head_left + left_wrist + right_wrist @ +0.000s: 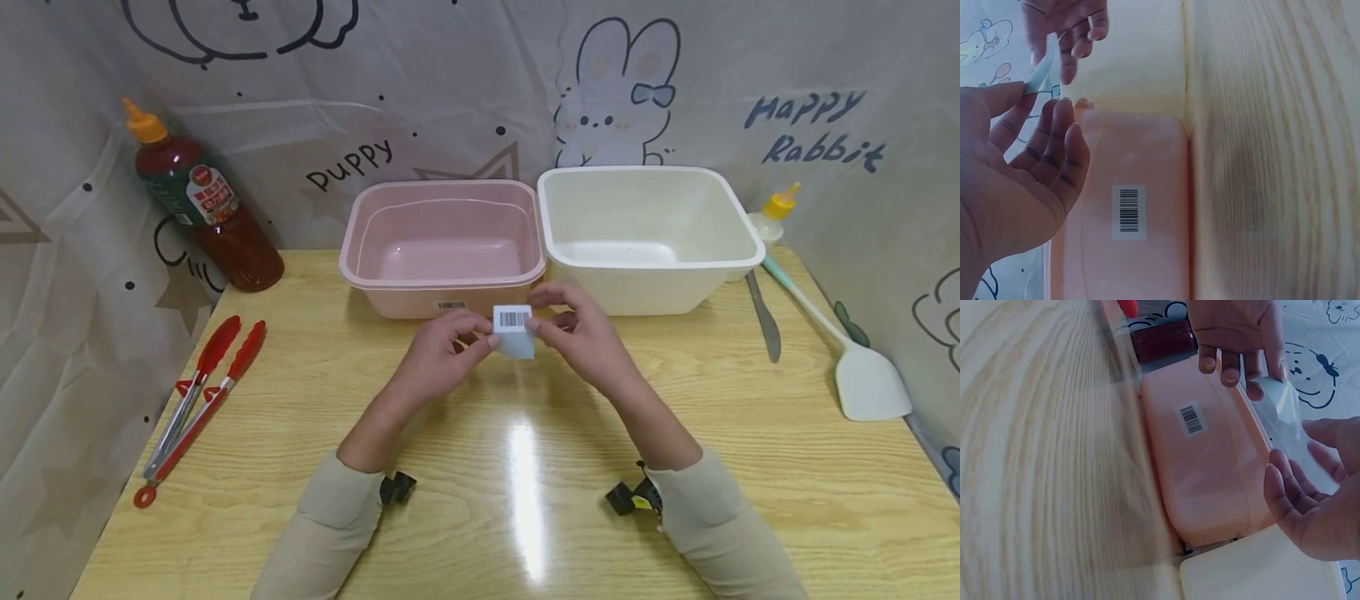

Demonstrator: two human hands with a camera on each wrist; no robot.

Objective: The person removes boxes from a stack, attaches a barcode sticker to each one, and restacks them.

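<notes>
A small barcode label (515,320), white above and pale blue below, is held between both hands in front of the basins. My left hand (442,357) pinches its left edge between thumb and index finger, as the left wrist view also shows. At its right edge my right hand (582,340) pinches it with thumb and forefinger, the other fingers loosely bent. The right wrist view shows the thin, creased sheet (1280,411) stretched between the two hands. Just behind is a pink basin (442,298) bearing another barcode sticker (1129,212) on its front wall.
A white basin (637,287) stands right of the pink one. On the left are a red sauce bottle (243,254) and red-handled tongs (197,404). To the right lie a knife (763,317) and a white spatula (870,383), near a yellow-capped bottle (780,204).
</notes>
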